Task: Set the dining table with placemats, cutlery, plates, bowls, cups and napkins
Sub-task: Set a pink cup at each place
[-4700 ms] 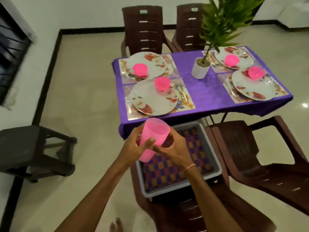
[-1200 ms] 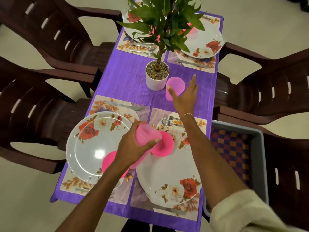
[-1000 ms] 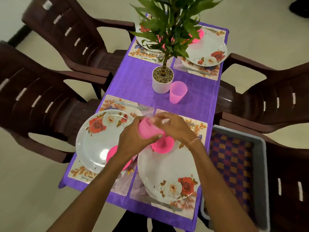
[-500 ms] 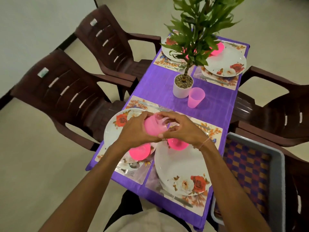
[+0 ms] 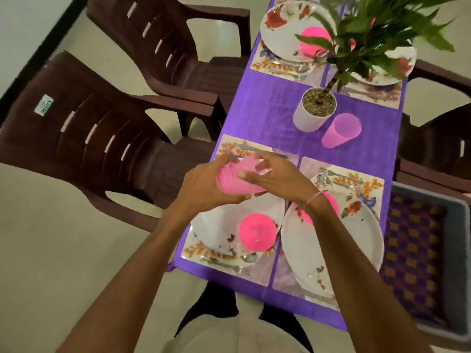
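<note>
I see the bowl [image 5: 257, 235] on the near plate [image 5: 221, 222]. Above them, my left hand [image 5: 204, 187] and right hand [image 5: 277, 177] both grasp the pink cups [image 5: 237, 180]. Farther off, another cup [image 5: 341, 130] stands beside the plant pot [image 5: 312, 113].

A count of the table setting

Four floral placemats [image 5: 354, 184] lie on the purple tabletop [image 5: 267, 115], each carrying one white flowered plate [image 5: 331, 240], four in all. Three pink bowls [image 5: 258, 235] show plainly, a fourth is mostly hidden behind a wrist. Pink cups: one standing [image 5: 341, 131] by the single potted plant [image 5: 314, 109], and the stack gripped in two hands [image 5: 204, 187], whose number cannot be told. Four brown chairs [image 5: 102, 138] show in part, and one grey tray [image 5: 458, 250].
</note>
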{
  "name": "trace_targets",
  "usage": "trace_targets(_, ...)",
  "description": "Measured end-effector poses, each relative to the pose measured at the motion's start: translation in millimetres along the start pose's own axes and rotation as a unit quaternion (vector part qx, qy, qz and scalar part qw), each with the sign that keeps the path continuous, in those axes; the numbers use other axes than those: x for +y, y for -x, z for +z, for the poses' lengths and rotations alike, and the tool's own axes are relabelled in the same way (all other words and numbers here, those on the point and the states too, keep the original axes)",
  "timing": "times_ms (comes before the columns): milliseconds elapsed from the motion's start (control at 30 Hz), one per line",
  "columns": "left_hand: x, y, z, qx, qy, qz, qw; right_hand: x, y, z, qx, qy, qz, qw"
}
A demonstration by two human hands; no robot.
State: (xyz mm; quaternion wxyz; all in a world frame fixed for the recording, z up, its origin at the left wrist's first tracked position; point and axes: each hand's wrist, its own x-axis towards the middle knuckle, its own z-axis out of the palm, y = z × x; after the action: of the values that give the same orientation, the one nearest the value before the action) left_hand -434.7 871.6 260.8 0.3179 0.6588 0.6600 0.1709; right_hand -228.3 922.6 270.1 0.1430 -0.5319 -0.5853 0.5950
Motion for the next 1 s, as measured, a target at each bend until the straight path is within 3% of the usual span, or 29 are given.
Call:
trace_targets(167, -24.9, -24.8, 5.7, -0.018, 0.052, -0.001, 0.999, 7.4, -13.6, 6.4, 0.043, -0.082, -0.014, 0.996)
trace_targets(267, -25.8, -44.8, 11.6, -0.026, 0.064, 0.013, 0.998, 9.9, -24.5, 8.5, 0.119, -0.083, 0.034, 0.989)
trace_targets(400, -16.5, -73.9, 24.1, -0.042, 0.095, 0.014, 0.994, 9.6, -34.6, -9.2, 0.217, -0.077, 0.017, 0.973)
trace_targets(567, -19.7, -112.3, 33.7, -0.030, 0.102, -0.021, 0.994, 1.8, -45.4, -62.5, 0.371, -0.034, -0.048, 0.927)
trace_targets(667, -22.8, -126.0, 41.3, -0.031, 0.118, -0.037, 0.992, 7.9, -70.8, -87.8, 0.442, 0.088, -0.079, 0.889)
trace_targets(800, -21.2, -132.6, 54.7, -0.053, 0.131, -0.035, 0.989, 25.4, -123.4, -99.4, 0.396, 0.205, -0.026, 0.895)
trace_targets(1000, -19.4, -134.3, 75.2, -0.062, 0.160, -0.041, 0.984, 58.8, -172.7, -99.3, 0.323, 0.268, 0.010, 0.907)
